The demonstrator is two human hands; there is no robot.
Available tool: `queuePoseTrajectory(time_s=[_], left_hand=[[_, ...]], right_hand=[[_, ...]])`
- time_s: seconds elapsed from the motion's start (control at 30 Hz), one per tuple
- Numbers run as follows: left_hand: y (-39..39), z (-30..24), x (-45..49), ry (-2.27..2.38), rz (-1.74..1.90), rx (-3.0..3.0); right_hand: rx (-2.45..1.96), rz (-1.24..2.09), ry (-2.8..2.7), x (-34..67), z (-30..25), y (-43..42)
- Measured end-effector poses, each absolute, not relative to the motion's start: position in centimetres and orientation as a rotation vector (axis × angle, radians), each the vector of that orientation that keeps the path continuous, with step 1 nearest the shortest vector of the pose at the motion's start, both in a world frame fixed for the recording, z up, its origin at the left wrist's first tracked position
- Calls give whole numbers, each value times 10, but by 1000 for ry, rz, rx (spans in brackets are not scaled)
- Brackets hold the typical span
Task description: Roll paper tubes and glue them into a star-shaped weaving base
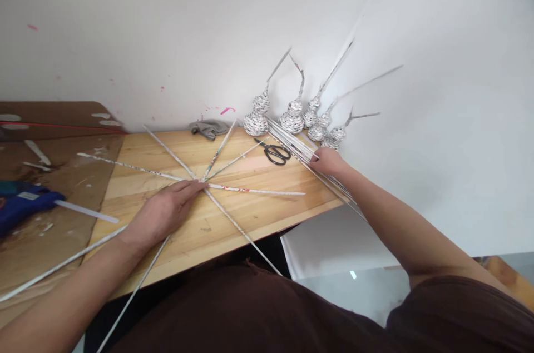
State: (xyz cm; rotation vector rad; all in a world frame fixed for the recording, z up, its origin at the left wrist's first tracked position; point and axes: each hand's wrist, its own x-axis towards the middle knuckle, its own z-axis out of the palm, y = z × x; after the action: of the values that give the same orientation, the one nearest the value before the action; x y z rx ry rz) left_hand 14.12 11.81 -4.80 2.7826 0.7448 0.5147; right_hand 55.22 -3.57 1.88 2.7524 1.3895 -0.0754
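My left hand (164, 211) lies on the crossing point of several rolled paper sticks (269, 192), its fingers together and pressing on the middle. The sticks fan out like spokes over the wooden table, some past its front edge. Part of the crossing is hidden under my fingertips. To the right, my right hand (331, 164) has its fingers closed on a bundle of long rolled paper sticks (294, 145) at the table's right end. How many sticks the fingers hold is hidden. Black-handled scissors (277, 154) lie just left of the bundle.
Several woven paper gourds (256, 123) stand along the wall, with thin stems sticking up. A grey cloth (209, 128) lies at the back. On the left, a blue glue gun (31, 203) with a glue stick rests on brown cardboard (94, 180). The wooden table (167, 264) ends near my body.
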Motion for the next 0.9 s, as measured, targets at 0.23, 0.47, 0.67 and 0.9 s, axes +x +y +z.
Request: queuePoseTrajectory(time_s=[0.23,0.47,0.67,0.9], left_hand=[[119,-49,141,738,527,2772],[117,-47,141,710,562,2770],[118,-48,141,724,558,2773],[119,-49,140,691,563,2776]], right_hand=[[2739,-22,1362,567,33,-32],[2770,121,1386,569,37,-38],[2732,40,1509,549,21,-33],[2735,60,1429,537,15,-27]])
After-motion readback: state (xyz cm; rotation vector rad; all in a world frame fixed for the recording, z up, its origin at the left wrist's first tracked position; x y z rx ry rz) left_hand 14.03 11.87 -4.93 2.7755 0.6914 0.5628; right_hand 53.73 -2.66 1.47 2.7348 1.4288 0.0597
